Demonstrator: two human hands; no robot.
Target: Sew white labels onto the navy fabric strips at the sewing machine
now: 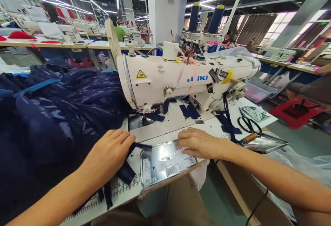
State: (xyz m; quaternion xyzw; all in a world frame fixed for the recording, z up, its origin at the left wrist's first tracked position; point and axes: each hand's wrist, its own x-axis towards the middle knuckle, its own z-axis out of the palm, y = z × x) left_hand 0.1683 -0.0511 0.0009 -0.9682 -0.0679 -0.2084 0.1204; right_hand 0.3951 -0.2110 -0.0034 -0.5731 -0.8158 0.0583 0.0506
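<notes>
My left hand [113, 148] is closed on a navy fabric strip [141, 145] at the table's front edge; the strip's short end sticks out past the fingers. More navy strips [126, 172] hang below this hand. My right hand [198, 143] is over the right side of a shallow metal tray [148, 183], fingers curled and pinched at a white label there. Several printed white labels [173, 170] lie in the tray. Behind both hands stands a white sewing machine [155, 78], its needle area [144, 115] just beyond the left hand.
A large navy fabric heap [59, 115] fills the left side. Navy scraps [190, 111] lie on the machine bed. Black-handled scissors [249, 125] and a second metal tray [269, 143] are on the right. A red stool [297, 112] and other people at machines are farther off.
</notes>
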